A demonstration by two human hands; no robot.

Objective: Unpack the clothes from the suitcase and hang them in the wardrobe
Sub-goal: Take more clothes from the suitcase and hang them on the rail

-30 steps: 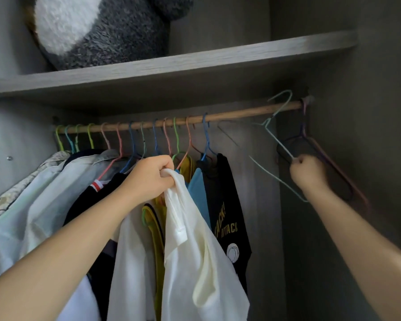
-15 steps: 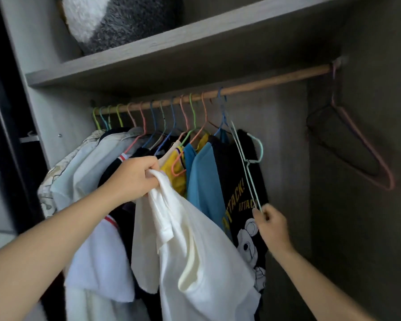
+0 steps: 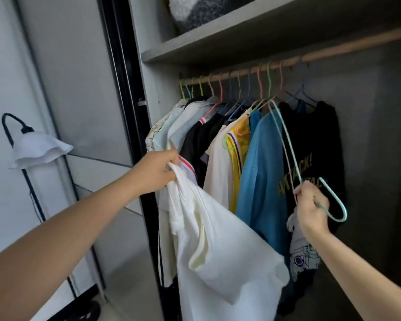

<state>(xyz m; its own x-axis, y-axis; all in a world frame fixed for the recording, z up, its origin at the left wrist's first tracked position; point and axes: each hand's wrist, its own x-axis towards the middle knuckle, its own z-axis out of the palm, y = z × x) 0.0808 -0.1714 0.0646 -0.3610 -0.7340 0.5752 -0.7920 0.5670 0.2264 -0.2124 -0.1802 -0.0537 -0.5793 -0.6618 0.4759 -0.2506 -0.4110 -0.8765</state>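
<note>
Hanger (image 3: 285,144) lowered, seemingly hook-down, right hand (image 3: 310,209) gripping; left hand (image 3: 156,172) clutches shirt (image 3: 218,251).

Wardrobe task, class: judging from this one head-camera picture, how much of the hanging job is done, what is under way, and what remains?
Done: a row of clothes already hangs on the rail. Under way: the left hand grips a white shirt, and the right hand holds an empty hanger off the rail. Left: put the shirt on the hanger and hook it up. The suitcase is out of view.
</note>
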